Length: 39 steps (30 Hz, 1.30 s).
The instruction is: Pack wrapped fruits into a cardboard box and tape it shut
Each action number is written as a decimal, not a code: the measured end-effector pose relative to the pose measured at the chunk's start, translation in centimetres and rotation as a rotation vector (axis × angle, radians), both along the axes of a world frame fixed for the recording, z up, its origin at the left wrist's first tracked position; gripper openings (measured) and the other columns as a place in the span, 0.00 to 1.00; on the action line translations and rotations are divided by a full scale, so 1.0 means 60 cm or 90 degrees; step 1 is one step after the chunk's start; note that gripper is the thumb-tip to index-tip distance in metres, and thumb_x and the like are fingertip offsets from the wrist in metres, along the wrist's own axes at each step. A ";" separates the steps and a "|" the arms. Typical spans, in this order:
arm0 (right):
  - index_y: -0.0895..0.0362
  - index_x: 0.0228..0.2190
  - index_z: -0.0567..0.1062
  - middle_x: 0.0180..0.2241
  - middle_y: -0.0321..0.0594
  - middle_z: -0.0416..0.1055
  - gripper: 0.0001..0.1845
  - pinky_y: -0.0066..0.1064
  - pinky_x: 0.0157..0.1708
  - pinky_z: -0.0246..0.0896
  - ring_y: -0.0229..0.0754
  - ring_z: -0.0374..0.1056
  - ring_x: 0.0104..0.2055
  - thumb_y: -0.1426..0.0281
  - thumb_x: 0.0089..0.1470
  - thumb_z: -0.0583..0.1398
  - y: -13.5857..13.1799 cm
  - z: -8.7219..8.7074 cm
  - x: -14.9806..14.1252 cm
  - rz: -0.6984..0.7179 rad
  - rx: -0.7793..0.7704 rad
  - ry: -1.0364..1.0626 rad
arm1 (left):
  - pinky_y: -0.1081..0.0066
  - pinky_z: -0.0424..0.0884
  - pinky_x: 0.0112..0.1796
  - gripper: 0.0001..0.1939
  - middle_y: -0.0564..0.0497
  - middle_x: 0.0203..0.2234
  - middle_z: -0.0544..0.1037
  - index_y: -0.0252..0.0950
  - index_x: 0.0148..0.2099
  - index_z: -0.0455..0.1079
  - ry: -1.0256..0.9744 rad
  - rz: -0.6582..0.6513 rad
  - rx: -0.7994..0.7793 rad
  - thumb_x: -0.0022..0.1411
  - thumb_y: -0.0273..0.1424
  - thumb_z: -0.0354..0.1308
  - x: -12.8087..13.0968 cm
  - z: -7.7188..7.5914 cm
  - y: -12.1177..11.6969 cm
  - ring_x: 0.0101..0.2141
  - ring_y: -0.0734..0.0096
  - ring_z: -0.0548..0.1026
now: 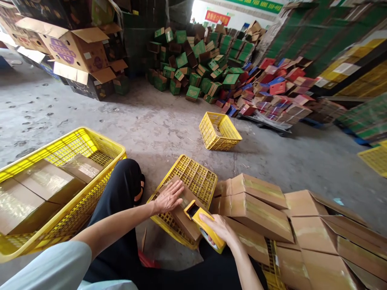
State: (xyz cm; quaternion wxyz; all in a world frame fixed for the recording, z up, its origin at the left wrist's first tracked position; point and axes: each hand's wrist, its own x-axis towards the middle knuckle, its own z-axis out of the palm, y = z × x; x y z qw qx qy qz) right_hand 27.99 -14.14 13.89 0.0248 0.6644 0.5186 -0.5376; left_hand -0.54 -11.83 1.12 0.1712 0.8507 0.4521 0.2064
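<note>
Between my knees a cardboard box (186,221) lies on an overturned yellow crate (196,173). My left hand (169,196) rests flat on the top of this box, fingers stretched out. A yellow tape dispenser (208,227) is gripped in my right hand (219,230). Its front end meets the box's top, just right of my left hand. A roll of tape shows in the dispenser's side, partly covered by my fingers.
At left stands a long yellow crate (119,155) holding taped cardboard boxes (39,181). Stacked boxes (256,209) lie close on my right. A small yellow crate (222,141) sits ahead on the concrete floor (157,121). Green cartons (193,92) are heaped farther back.
</note>
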 end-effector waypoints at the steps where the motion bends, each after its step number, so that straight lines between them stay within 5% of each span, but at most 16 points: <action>1: 0.54 0.30 0.72 0.16 0.36 0.73 0.28 0.30 0.18 0.69 0.46 0.74 0.20 0.41 0.59 0.59 0.000 0.000 0.001 0.001 0.000 -0.001 | 0.47 0.46 0.71 0.34 0.41 0.76 0.46 0.39 0.79 0.43 0.008 0.025 0.011 0.79 0.47 0.42 0.002 -0.004 0.005 0.75 0.53 0.43; 8: 0.54 0.31 0.72 0.17 0.39 0.74 0.27 0.30 0.17 0.69 0.44 0.72 0.18 0.42 0.59 0.58 -0.005 0.013 -0.005 -0.005 -0.015 -0.005 | 0.44 0.51 0.69 0.32 0.41 0.75 0.50 0.37 0.77 0.53 0.040 0.205 0.000 0.78 0.45 0.43 0.022 -0.013 0.045 0.74 0.47 0.48; 16: 0.55 0.35 0.72 0.19 0.44 0.74 0.26 0.32 0.19 0.69 0.47 0.74 0.20 0.43 0.59 0.59 0.000 0.010 -0.002 -0.007 -0.063 -0.005 | 0.45 0.50 0.69 0.29 0.48 0.75 0.54 0.45 0.76 0.55 0.062 0.199 -0.001 0.78 0.43 0.42 0.027 -0.004 0.059 0.73 0.52 0.52; 32: 0.56 0.36 0.73 0.20 0.35 0.73 0.19 0.32 0.19 0.72 0.43 0.74 0.19 0.52 0.60 0.61 -0.010 0.013 0.010 -0.035 -0.054 0.037 | 0.45 0.50 0.69 0.30 0.50 0.75 0.51 0.45 0.77 0.52 0.086 0.215 -0.024 0.78 0.42 0.42 0.029 -0.003 0.062 0.74 0.53 0.50; 39: 0.56 0.36 0.73 0.17 0.35 0.73 0.23 0.28 0.17 0.69 0.45 0.76 0.20 0.48 0.59 0.62 -0.024 0.017 0.034 -0.028 -0.054 -0.025 | 0.45 0.52 0.69 0.29 0.49 0.75 0.51 0.44 0.76 0.54 0.094 0.220 -0.017 0.78 0.41 0.42 0.029 0.001 0.062 0.73 0.53 0.51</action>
